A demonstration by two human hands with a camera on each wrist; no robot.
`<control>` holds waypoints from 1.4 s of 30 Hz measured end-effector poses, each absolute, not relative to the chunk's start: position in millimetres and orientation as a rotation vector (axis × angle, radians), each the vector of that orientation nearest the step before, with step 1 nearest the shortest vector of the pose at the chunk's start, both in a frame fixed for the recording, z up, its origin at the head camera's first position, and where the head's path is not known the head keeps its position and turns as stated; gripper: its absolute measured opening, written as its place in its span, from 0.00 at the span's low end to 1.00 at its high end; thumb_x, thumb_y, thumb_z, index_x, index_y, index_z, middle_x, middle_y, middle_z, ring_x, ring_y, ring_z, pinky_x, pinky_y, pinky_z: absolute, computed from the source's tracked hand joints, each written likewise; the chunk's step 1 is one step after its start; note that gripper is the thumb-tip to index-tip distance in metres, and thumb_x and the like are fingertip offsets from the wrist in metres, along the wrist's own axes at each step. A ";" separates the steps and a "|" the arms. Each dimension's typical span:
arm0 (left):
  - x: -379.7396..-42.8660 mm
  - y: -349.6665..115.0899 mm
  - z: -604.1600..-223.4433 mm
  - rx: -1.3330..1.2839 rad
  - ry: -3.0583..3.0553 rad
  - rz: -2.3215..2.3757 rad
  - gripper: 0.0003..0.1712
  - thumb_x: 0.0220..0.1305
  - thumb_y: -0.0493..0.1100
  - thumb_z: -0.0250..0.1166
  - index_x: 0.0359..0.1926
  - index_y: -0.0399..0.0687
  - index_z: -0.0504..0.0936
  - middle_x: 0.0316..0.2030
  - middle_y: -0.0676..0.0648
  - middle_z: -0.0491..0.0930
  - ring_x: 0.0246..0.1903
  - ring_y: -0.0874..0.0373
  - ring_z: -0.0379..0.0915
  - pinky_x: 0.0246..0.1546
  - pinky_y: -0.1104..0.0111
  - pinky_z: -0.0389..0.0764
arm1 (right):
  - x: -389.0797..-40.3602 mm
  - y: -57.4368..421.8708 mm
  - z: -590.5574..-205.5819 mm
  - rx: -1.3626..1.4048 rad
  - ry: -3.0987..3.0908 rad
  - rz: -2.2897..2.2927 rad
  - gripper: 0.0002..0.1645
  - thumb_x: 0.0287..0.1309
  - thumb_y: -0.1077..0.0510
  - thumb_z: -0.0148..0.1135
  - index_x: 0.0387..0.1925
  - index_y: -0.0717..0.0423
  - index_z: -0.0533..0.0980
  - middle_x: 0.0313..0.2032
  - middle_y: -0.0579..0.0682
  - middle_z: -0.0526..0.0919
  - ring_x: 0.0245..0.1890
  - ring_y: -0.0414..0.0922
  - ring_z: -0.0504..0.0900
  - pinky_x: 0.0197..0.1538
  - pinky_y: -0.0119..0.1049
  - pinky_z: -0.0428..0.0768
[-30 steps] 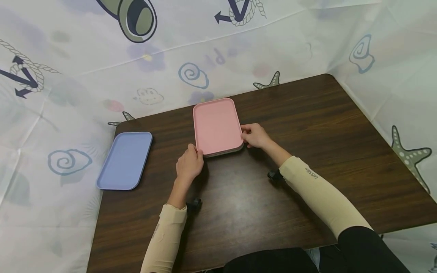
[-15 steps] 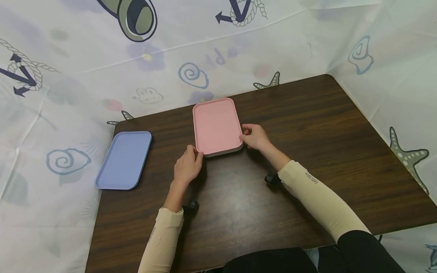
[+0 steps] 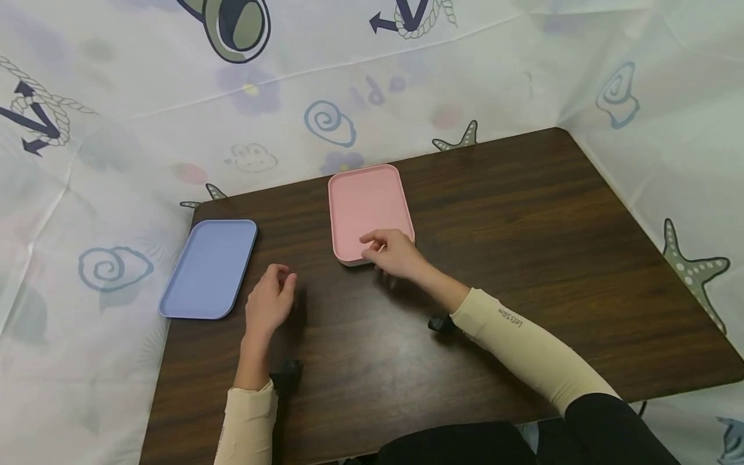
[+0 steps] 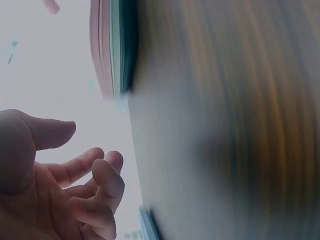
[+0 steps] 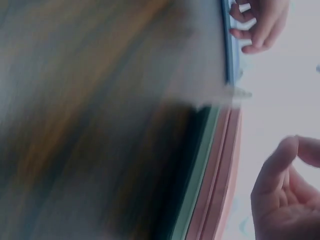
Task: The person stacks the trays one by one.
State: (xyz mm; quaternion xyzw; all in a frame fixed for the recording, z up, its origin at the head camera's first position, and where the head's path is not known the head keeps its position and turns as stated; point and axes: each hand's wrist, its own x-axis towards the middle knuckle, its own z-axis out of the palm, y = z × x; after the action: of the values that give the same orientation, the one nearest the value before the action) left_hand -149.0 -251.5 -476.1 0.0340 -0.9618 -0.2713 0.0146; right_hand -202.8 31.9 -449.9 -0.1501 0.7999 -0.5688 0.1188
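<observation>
A pink tray (image 3: 371,203) tops a stack near the table's back edge. In the right wrist view, pink layers (image 5: 226,165) lie over a pale green one (image 5: 200,175) and a dark one beneath. My right hand (image 3: 396,254) hovers over the stack's front right corner with loosely bent fingers, holding nothing. My left hand (image 3: 268,303) is off the stack, between it and the blue tray (image 3: 210,268) on the left. Its fingers are relaxed, with thumb apart and nothing between them in the left wrist view.
Both trays rest on a dark wood-grain table (image 3: 523,258). A white printed cloth (image 3: 407,84) hangs behind the table and along its sides. Dark wrist cameras (image 3: 443,324) sit under both forearms.
My left hand has let go of the stack's front left corner and moved left toward the blue tray. My right hand has left the right edge and shifted left over the front corner.
</observation>
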 end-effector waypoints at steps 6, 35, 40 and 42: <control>-144.1 -315.1 -460.8 0.351 -2.948 -0.863 0.25 0.75 0.54 0.47 0.59 0.40 0.72 0.47 0.35 0.79 0.43 0.39 0.76 0.41 0.47 0.71 | -184.8 -10.2 -453.1 -0.520 2.124 -1.561 0.18 0.63 0.63 0.62 0.54 0.63 0.78 0.29 0.59 0.83 0.17 0.46 0.80 0.31 0.54 0.82; -160.4 -466.8 -473.6 0.871 -3.116 -0.406 0.27 0.61 0.44 0.46 0.52 0.24 0.73 0.47 0.18 0.63 0.44 0.21 0.64 0.36 0.40 0.68 | -163.7 -93.1 -494.6 -0.313 1.694 -1.597 0.23 0.67 0.63 0.59 0.60 0.68 0.72 0.44 0.62 0.84 0.38 0.52 0.86 0.30 0.39 0.83; -156.5 -464.5 -484.3 0.842 -3.097 -0.378 0.27 0.56 0.43 0.57 0.53 0.28 0.75 0.50 0.21 0.71 0.46 0.24 0.68 0.35 0.42 0.68 | -166.3 -91.1 -495.0 -0.304 1.702 -1.591 0.22 0.67 0.64 0.57 0.61 0.68 0.72 0.45 0.62 0.84 0.41 0.53 0.86 0.34 0.42 0.84; -154.6 -461.5 -488.0 0.833 -3.075 -0.392 0.27 0.55 0.43 0.59 0.55 0.30 0.75 0.51 0.23 0.72 0.46 0.25 0.69 0.36 0.42 0.68 | -167.1 -90.9 -495.3 -0.293 1.707 -1.596 0.22 0.67 0.64 0.57 0.61 0.67 0.72 0.45 0.62 0.84 0.42 0.54 0.86 0.36 0.44 0.84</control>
State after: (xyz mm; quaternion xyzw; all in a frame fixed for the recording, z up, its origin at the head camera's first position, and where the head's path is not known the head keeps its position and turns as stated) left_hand -154.6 -461.5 -488.0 0.2593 -0.9574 -0.1221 -0.0340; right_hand -167.1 -90.9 -495.3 -0.1148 0.6693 -0.6260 0.3833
